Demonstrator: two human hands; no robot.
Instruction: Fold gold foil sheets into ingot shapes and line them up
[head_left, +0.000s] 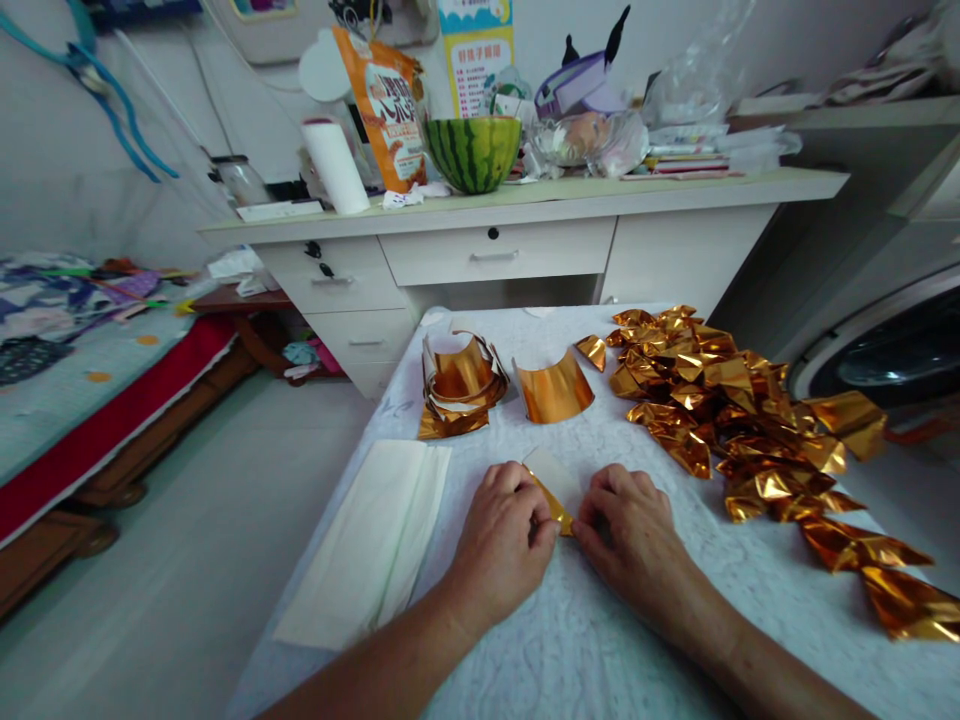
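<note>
A small sheet of gold foil paper point(553, 474) lies on the cloth-covered table, white side up, with one edge folded over to show gold. My left hand point(501, 530), fingers curled, grips its left side. On the opposite side, my right hand point(636, 528) pinches the lower right corner, its other fingers bent. Beyond my hands stands a curved gold sheet point(556, 388), and left of it a roll of gold sheets point(461, 375). To the right spreads a heap of folded gold foil pieces point(697, 380).
White paper sheets point(367, 540) lie left of my left hand on the table point(600, 645). Behind it stands a white drawer desk point(495, 252) bearing half a watermelon point(474, 153), an orange bag point(386, 115) and a paper roll point(335, 165). A bed point(112, 400) is at left, a washing machine point(892, 330) at right.
</note>
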